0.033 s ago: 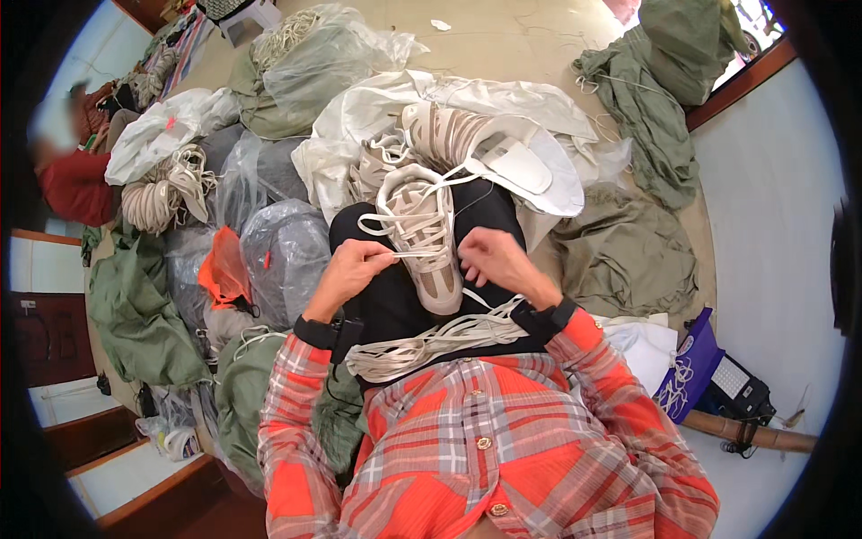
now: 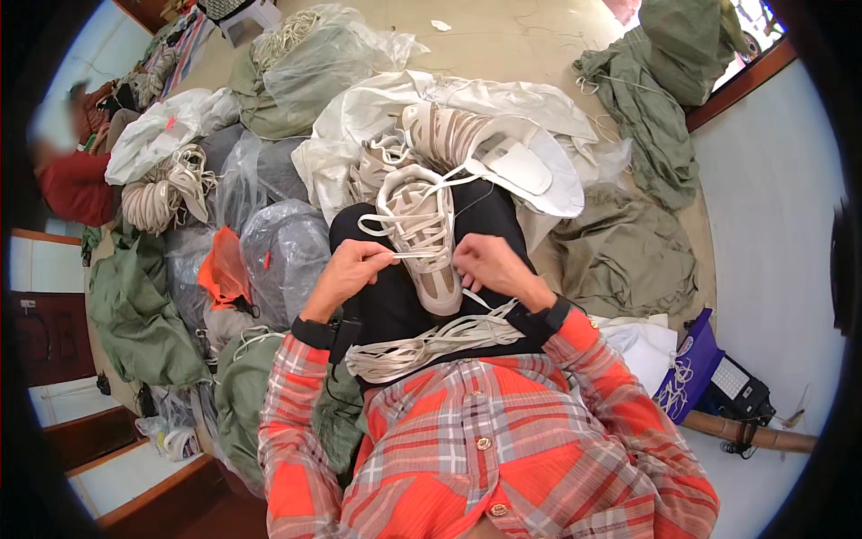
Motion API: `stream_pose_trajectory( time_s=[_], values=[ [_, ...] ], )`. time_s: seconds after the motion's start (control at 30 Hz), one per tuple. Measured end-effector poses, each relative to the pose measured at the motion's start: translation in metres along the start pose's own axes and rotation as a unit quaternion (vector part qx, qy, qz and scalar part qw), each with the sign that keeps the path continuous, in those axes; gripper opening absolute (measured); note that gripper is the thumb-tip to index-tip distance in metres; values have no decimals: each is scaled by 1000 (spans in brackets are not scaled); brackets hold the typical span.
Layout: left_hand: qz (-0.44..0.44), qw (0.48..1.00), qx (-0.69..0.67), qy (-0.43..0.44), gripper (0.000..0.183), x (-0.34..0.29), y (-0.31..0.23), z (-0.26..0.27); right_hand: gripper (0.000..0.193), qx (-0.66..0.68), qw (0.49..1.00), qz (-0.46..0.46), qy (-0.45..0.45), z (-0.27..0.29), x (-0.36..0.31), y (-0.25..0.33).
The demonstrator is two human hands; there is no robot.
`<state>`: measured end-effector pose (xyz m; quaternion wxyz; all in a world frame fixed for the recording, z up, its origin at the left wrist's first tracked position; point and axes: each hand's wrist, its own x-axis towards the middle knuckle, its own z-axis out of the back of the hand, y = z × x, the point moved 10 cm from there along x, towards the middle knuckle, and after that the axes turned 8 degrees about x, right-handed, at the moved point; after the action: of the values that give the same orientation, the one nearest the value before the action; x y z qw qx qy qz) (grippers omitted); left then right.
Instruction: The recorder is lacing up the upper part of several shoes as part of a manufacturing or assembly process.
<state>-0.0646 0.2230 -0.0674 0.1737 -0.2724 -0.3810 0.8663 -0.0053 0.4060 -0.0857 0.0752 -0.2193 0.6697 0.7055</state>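
Observation:
A beige and white shoe upper (image 2: 422,225) lies between my knees, its toe toward me. White laces run through its eyelets, with a loose loop (image 2: 377,222) at its left side. My left hand (image 2: 353,272) pinches a white shoelace (image 2: 406,255) that stretches across to the front eyelets. At the upper's right edge is my right hand (image 2: 492,268), fingers curled together; what they hold, if anything, is hidden. A bundle of white laces (image 2: 431,346) rests across my lap, and one strand reaches up toward the right hand.
Beyond my knees, more stacked shoe uppers (image 2: 440,135) lie on a white sack (image 2: 557,108). Clear plastic bags (image 2: 287,256) and green sacks (image 2: 144,314) crowd the left. A purple box (image 2: 691,364) with laces stands at right. A person in red (image 2: 76,184) sits far left.
My right hand has shifted slightly left, closer to the edge of the shoe upper. My left hand stays in place with the shoelace.

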Motion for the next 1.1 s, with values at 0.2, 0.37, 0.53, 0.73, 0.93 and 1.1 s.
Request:
stream_pose_trajectory(
  time_s=[0.2, 0.37, 0.53, 0.73, 0.93, 1.1],
  values=[
    [-33, 954, 213, -209, 19, -21, 2, 44, 17, -75, 997, 0, -23, -8, 24, -4],
    [7, 983, 137, -123, 17, -43, 18, 61, 18, -239, 900, 332, -149, -11, 19, 73],
    [-46, 984, 143, -100, 12, -104, -10, 103, 20, -75, 956, 8, 285, -127, 30, 76],
    [201, 957, 135, -162, 16, -275, 156, 186, 21, 3, 972, 9, 236, -67, 38, 92],
    [350, 891, 187, -220, 18, -458, 234, 197, 19, 8, 975, -9, 223, -47, 39, 95],
    [523, 668, 497, -182, 18, -514, 282, 199, 17, -76, 958, 55, 272, -52, 28, 107]
  ],
)
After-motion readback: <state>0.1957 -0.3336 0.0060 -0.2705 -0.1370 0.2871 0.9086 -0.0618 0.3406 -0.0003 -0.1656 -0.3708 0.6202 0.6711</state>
